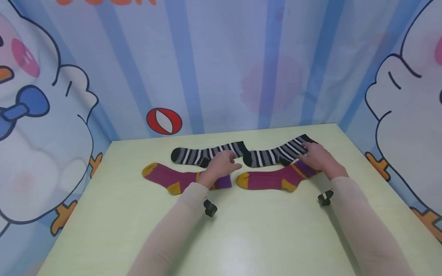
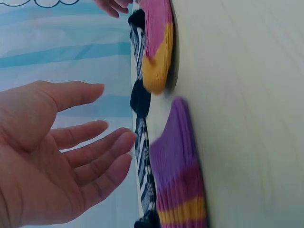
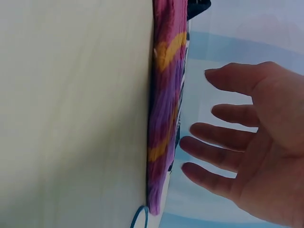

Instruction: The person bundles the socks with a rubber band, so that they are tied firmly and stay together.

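Four socks lie flat on the table, in two rows. At the back are a left black-and-white striped sock (image 1: 186, 155) and a right striped sock (image 1: 264, 157), one's cuff meeting the other's toe. In front lie a left maroon sock (image 1: 165, 176) and a right maroon sock (image 1: 262, 180), both with mustard toes and heels and purple cuffs. My left hand (image 1: 221, 166) hovers over the left pair near the cuffs, fingers apart and holding nothing in the left wrist view. Over the right pair's cuffs is my right hand (image 1: 319, 157), its spread fingers empty in the right wrist view.
The pale table (image 1: 248, 237) ends at a blue striped backdrop (image 1: 221, 76) printed with white cartoon birds and a red ball. Small black devices (image 1: 210, 208) hang at both wrists, under the sleeves.
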Demonstrator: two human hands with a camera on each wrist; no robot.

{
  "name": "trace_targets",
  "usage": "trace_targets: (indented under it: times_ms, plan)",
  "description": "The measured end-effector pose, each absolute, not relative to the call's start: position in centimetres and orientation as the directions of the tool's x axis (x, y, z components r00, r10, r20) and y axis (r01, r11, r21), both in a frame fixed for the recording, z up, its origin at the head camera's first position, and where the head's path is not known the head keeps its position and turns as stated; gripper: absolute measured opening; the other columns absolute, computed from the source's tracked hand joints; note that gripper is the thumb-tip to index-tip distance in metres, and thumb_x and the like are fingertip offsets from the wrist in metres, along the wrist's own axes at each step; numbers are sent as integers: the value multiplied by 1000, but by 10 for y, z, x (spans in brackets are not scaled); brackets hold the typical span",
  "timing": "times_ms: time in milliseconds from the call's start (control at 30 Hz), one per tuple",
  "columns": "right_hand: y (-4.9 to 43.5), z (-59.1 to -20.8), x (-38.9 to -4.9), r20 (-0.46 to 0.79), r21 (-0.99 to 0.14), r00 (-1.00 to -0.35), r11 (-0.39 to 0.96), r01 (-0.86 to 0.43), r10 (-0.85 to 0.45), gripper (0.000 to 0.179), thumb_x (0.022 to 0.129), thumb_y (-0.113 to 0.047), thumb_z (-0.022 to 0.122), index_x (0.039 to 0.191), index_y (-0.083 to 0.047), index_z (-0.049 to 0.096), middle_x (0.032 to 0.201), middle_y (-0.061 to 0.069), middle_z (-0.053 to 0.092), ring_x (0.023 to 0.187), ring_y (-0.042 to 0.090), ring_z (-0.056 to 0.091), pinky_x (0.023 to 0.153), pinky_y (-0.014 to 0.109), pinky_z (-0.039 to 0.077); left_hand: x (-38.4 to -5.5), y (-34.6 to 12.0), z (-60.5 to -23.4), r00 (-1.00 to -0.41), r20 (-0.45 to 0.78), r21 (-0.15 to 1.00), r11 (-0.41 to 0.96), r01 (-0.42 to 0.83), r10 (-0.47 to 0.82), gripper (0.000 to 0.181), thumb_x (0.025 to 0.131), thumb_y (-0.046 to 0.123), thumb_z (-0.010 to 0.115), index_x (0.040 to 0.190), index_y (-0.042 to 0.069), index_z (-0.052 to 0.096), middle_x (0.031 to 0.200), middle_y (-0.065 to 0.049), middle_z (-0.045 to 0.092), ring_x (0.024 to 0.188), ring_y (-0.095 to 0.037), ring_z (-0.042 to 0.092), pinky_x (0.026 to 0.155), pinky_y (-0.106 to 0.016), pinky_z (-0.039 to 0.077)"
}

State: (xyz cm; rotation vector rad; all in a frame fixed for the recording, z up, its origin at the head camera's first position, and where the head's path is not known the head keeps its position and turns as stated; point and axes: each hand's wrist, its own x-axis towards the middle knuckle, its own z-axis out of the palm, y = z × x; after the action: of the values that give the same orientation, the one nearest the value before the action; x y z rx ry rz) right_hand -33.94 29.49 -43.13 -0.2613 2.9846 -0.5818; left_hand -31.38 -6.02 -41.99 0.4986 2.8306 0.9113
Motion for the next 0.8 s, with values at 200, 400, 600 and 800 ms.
trace_targets:
  times_ms: [200,400,600,800]
  plan:
    - [302,-436,-335,-66,-385,-980,911,-149,-189,59,96,-22,59,137,18,42,120,38,56,101,42,60,90,56,48,-307,-49,-421,-938,-81,631,746,214,337,46,89,23,77,128,3,64,111,-11,70,100,-24,66,84,-37,53]
    - [308,-434,-331,-62,-383,-986,916,-118,-153,60,96,-21,58,137,19,41,122,40,54,105,46,58,93,59,45,-305,-43,-425,-933,-114,661,727,185,342,47,85,21,81,124,3,65,107,-10,71,96,-23,67,83,-35,53]
    - [310,-431,-329,-96,-353,-987,932,-83,-125,53,97,-22,58,128,19,48,109,34,59,94,39,59,87,56,48,-305,-41,-429,-919,-152,665,725,177,364,51,81,17,84,126,4,64,104,-8,71,92,-21,66,81,-34,53]
    - [309,-431,-329,-97,-335,-991,940,-59,-97,41,95,-14,55,120,19,52,100,30,60,86,36,57,79,51,48,-305,-38,-431,-914,-166,680,714,166,371,50,80,11,84,125,3,64,93,-4,68,82,-17,63,75,-31,52]
